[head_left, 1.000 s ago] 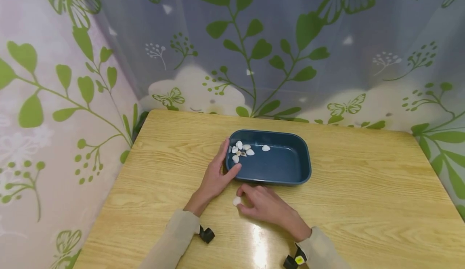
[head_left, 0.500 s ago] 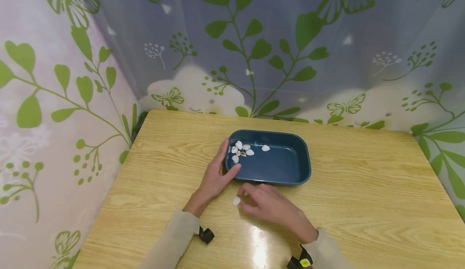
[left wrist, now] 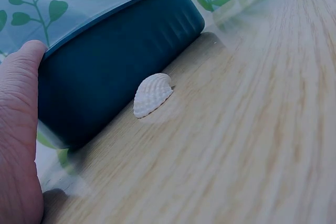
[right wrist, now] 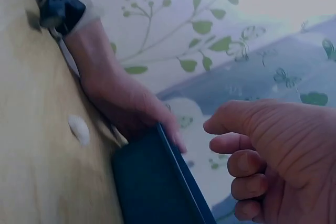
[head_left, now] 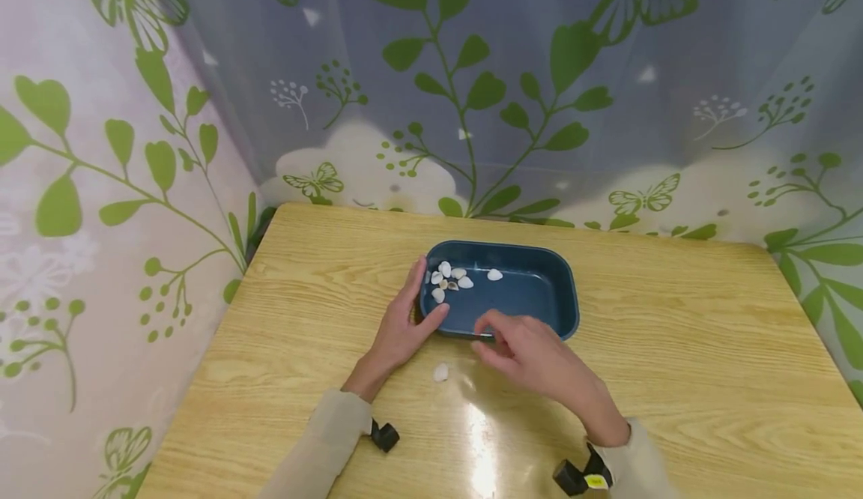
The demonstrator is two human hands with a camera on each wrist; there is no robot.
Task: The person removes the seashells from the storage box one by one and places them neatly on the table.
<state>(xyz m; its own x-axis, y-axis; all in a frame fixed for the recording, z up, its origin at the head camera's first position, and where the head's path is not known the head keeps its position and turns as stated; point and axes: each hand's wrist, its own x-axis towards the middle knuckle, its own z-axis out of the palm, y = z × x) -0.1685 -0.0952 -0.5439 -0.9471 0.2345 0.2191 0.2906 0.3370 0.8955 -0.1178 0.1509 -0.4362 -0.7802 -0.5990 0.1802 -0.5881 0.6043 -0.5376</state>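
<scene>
A dark blue tray (head_left: 570, 298) sits mid-table with several small white shells (head_left: 448, 280) bunched at its left end and one shell (head_left: 494, 275) apart. My left hand (head_left: 399, 325) lies against the tray's left end, fingers straight along the side and thumb on the near-left corner; the left wrist view shows the thumb (left wrist: 18, 129) pressed to the tray wall (left wrist: 115, 61). My right hand (head_left: 487, 333) hovers over the near rim with its fingers curled (right wrist: 252, 166); whether they hold anything is hidden. One ribbed white shell (head_left: 440, 372) (left wrist: 152, 94) (right wrist: 79, 128) lies on the table just in front of the tray.
The wooden table (head_left: 674, 379) is enclosed by a leaf-and-butterfly printed curtain (head_left: 472, 94) at the back and left. Its left edge (head_left: 202, 349) and far edge run close to the curtain. Black wrist-camera straps (head_left: 383, 435) show at both sleeves.
My right hand has lifted from beside the loose shell and moved forward and right, over the tray's near rim. The loose shell stays on the table. My left hand has not moved.
</scene>
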